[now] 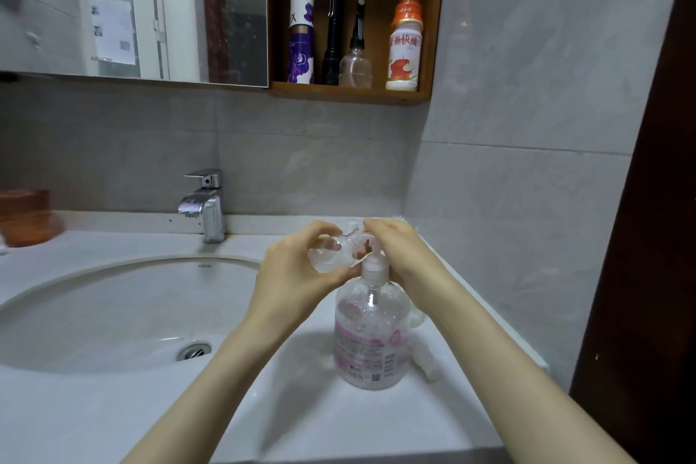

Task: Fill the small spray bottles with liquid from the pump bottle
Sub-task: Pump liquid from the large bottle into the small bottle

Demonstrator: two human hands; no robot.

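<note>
A clear pump bottle [371, 335] with a pink label stands on the white counter, to the right of the basin. My left hand [297, 267] holds a small clear spray bottle [331, 250] tilted on its side, its open neck at the pump's spout. My right hand [403, 256] rests on top of the white pump head [373, 239], fingers curled over it. A white spray cap [427, 363] lies on the counter behind the pump bottle on the right, partly hidden.
The round basin [124, 316] with a chrome tap [205, 205] fills the left. A wall shelf [350, 92] above holds several bottles and a black torch. An orange-brown container [24, 217] stands far left. A tiled wall closes the right side.
</note>
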